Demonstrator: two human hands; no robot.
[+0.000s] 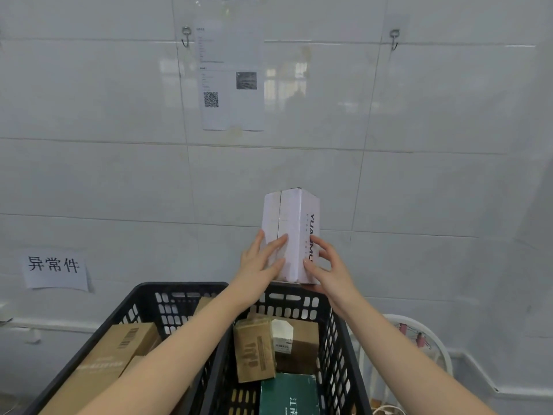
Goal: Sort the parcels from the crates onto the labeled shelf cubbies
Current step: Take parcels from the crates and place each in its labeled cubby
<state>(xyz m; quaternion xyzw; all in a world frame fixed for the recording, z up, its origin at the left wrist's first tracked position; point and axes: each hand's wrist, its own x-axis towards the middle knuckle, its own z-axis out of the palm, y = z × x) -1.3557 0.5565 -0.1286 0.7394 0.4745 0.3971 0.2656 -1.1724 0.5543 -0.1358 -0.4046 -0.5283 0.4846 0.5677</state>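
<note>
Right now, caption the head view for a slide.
Left hand and right hand hold a white box above black crates of cardboard parcels, facing a tiled wall.

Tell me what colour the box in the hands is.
The box is white, with dark lettering down one side; head view.

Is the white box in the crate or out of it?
Out: left hand and right hand hold the white box upright at the black crate's far rim.
</note>
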